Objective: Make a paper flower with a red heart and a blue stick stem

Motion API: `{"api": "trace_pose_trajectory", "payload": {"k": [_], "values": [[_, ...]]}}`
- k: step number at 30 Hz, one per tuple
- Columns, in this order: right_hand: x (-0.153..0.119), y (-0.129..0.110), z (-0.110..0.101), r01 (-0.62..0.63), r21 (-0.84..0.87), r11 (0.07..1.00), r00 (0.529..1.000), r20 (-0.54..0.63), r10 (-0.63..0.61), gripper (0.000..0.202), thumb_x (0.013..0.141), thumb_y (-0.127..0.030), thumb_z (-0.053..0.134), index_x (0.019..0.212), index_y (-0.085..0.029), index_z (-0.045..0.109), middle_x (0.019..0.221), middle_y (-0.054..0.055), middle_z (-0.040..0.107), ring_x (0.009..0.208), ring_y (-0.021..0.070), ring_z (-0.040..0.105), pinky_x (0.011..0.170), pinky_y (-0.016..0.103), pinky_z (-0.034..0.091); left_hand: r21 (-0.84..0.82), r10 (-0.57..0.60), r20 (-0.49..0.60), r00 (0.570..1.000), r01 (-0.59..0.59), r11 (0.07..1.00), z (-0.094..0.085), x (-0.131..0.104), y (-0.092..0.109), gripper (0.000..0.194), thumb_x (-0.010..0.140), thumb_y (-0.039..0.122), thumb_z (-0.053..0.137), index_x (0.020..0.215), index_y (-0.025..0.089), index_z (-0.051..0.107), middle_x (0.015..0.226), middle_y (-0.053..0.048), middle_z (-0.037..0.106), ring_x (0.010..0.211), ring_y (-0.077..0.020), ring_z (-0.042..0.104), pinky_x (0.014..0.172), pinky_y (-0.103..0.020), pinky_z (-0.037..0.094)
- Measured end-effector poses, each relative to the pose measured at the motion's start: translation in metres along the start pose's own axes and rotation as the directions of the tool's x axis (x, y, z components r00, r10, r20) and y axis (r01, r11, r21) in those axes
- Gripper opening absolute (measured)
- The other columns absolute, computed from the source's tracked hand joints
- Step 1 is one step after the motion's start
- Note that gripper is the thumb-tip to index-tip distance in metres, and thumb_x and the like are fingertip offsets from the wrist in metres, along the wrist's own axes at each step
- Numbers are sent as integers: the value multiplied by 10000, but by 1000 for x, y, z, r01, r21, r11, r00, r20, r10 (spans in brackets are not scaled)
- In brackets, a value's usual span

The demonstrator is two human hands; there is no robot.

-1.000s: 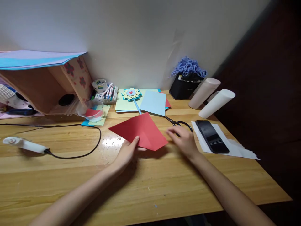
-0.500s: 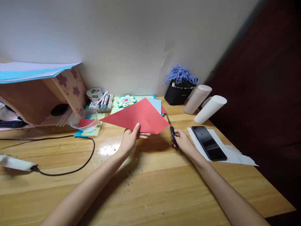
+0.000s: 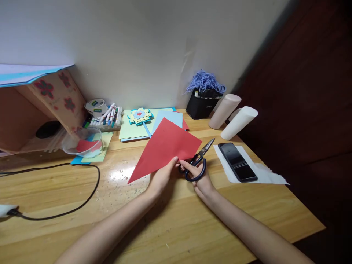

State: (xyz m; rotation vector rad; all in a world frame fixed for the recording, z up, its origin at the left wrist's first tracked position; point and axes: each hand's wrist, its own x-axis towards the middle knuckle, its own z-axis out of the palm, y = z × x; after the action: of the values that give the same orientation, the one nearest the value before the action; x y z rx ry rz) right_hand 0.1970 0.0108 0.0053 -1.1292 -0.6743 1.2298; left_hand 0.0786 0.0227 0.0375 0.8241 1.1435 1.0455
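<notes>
A sheet of red paper (image 3: pixel 166 146) is pinched at its lower edge by my left hand (image 3: pixel 162 178), thumb on top. It is held above the table with one corner pointing down to the left. My right hand (image 3: pixel 202 179) holds black-handled scissors (image 3: pixel 206 147), whose blades point up and to the right beside the paper's right corner. The fingertips of my right hand are close to the paper's lower edge and my left thumb; whether they grip it I cannot tell. Behind the red paper lies a layered paper flower (image 3: pixel 139 116) with a blue stem on stacked coloured sheets (image 3: pixel 126 134).
Left stand a clear bowl (image 3: pixel 66 145) with paper scraps, markers (image 3: pixel 110 116), a decorated cardboard box (image 3: pixel 64 91) and a black cable (image 3: pixel 97 187). Right are a phone (image 3: pixel 238 163) on white paper, two pale cylinders (image 3: pixel 239 123) and a black holder (image 3: pixel 202 106) topped with blue yarn.
My right hand has come left toward my left hand, and the scissors have turned so that their blades point up-right. The red paper has rotated, its left corner dropping. The view has shifted slightly.
</notes>
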Motion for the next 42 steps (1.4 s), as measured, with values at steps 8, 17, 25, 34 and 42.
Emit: {"api": "trace_pose_trajectory", "payload": {"k": [8, 17, 25, 34, 42], "values": [[9, -7, -7, 50, 34, 998, 991, -126, -45, 328, 534, -237, 792, 710, -166, 525, 571, -51, 567, 507, 86, 556, 502, 201, 466, 91, 61, -63, 996, -55, 994, -7, 7, -4, 259, 682, 365, 680, 823, 149, 697, 919, -95, 705, 869, -233, 653, 851, -334, 479], [20, -16, -21, 109, -94, 990, 977, -172, -123, 318, 628, -362, 730, 787, -175, 528, 611, -21, 583, 535, 113, 564, 529, 236, 472, 418, 66, 89, 994, -98, 903, -31, 19, 10, 267, 734, 413, 592, 644, 184, 697, 777, -84, 715, 841, -236, 649, 886, -337, 438], [18, -11, -24, 171, -252, 953, 968, -136, -210, 374, 578, -344, 767, 788, -189, 499, 754, -17, 565, 662, 107, 550, 667, 256, 464, 279, -95, 199, 975, 37, 959, -31, 26, 12, 235, 649, 320, 696, 758, 114, 667, 703, -125, 702, 649, -207, 655, 634, -308, 529], [11, -19, -21, 129, -204, 971, 992, 14, -129, 357, 742, -549, 566, 805, -215, 458, 660, -38, 505, 518, 99, 514, 522, 241, 428, 446, -19, 165, 986, -57, 893, -37, 20, 39, 194, 649, 309, 682, 686, 119, 683, 734, -135, 703, 698, -224, 653, 644, -292, 510], [-1, -20, -26, -119, -278, 953, 736, 620, 273, 740, 520, -851, 395, 833, -186, 482, 640, -36, 415, 507, 97, 444, 605, 317, 467, 504, 264, 31, 964, -243, 829, -54, 21, 75, 154, 680, 314, 641, 637, 171, 680, 725, -84, 701, 707, -191, 639, 663, -259, 481]]}}
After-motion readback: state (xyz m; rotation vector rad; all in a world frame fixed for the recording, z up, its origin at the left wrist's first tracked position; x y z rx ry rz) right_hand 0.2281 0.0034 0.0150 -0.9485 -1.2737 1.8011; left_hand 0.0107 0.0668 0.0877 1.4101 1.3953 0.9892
